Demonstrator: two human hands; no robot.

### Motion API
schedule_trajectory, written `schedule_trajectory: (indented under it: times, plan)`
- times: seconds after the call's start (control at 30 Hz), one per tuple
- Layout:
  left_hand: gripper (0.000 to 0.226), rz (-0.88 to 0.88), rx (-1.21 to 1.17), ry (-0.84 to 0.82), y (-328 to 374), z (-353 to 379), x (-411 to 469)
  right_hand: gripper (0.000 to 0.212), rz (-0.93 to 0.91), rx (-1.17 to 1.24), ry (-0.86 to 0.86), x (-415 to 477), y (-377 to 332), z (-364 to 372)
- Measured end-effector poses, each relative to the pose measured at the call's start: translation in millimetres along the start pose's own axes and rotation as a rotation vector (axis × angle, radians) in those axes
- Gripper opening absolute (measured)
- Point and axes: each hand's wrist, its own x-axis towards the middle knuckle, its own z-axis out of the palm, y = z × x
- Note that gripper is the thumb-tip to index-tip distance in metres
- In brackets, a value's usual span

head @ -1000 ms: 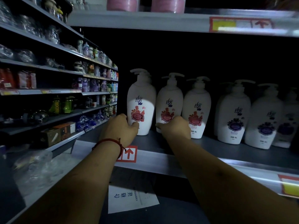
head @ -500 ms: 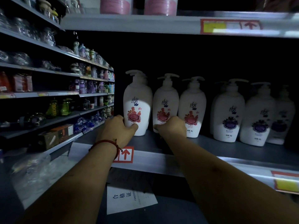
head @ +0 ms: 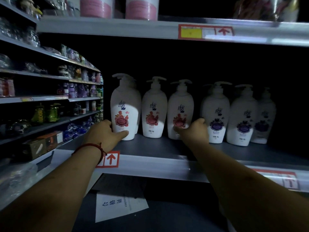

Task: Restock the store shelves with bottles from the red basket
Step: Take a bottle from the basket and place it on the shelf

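Six white pump bottles stand in a row on the dark grey shelf [head: 155, 149]. Three carry red labels, three carry purple labels [head: 215, 114]. My left hand [head: 107, 133] grips the base of the leftmost red-label bottle [head: 125, 108], thumb across its front. My right hand [head: 194, 132] wraps around the base of the third red-label bottle [head: 180, 108]. The second red-label bottle [head: 153, 109] stands untouched between them. The red basket is out of view.
The shelf above [head: 117, 26] holds pink-banded containers and hangs low over the pump heads. Side shelves on the left [head: 50, 97] are packed with small goods. A white paper sheet [head: 120, 205] lies on the lower shelf. Red arrow tags [head: 111, 159] mark the shelf edge.
My right hand has moved right, from beside the second bottle to the third red-label bottle. My left hand stays on the leftmost bottle.
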Motion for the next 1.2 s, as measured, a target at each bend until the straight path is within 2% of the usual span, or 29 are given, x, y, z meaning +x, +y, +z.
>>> schedule_trajectory:
  times: [0.1, 0.2, 0.3, 0.43, 0.5, 0.63, 0.73, 0.8, 0.93, 1.03, 1.2]
  plan:
    - [0.040, -0.007, -0.015, -0.024, -0.5, -1.0, -0.2, 0.085, 0.064, 0.116, -0.107, 6.5, 3.1, 2.2]
    - [0.045, -0.018, -0.027, -0.035, -1.3, -1.1, 0.3, 0.075, 0.097, 0.272, -0.165, 9.4, 4.0, 3.2]
    - [0.052, -0.022, -0.026, -0.048, -2.5, -1.1, 1.3, 0.070, 0.110, 0.301, -0.199, 12.2, 3.9, 6.0]
    - [0.047, -0.027, -0.026, -0.056, -1.5, -2.6, 0.6, 0.071, 0.112, 0.262, -0.209, 12.1, 3.6, 7.4]
    - [0.045, -0.027, -0.037, -0.054, -1.7, -1.9, 0.3, 0.078, 0.089, 0.206, -0.164, 10.6, 5.1, 7.2]
    - [0.046, -0.026, -0.060, -0.047, -2.6, 0.4, 1.9, 0.098, 0.025, -0.056, -0.082, 1.8, -3.7, 6.7]
    - [0.049, -0.029, -0.048, -0.057, -3.5, 1.5, 3.8, 0.105, 0.011, -0.284, -0.083, -1.5, -14.2, 11.2]
    - [0.051, -0.033, -0.024, -0.061, -4.7, 2.1, 4.8, 0.106, 0.051, -0.345, -0.087, 0.4, -18.0, 14.9]
    - [0.056, -0.041, -0.043, -0.067, -8.3, 3.8, 5.8, 0.108, 0.079, -0.389, -0.062, 0.4, -20.5, 20.4]
    - [0.062, -0.032, -0.052, -0.080, -9.2, 4.3, 7.8, 0.115, 0.095, -0.316, -0.045, 2.1, -18.7, 20.7]
    - [0.059, -0.033, -0.043, -0.079, -10.7, 4.1, 7.6, 0.122, 0.086, -0.266, -0.081, 3.6, -16.3, 20.8]
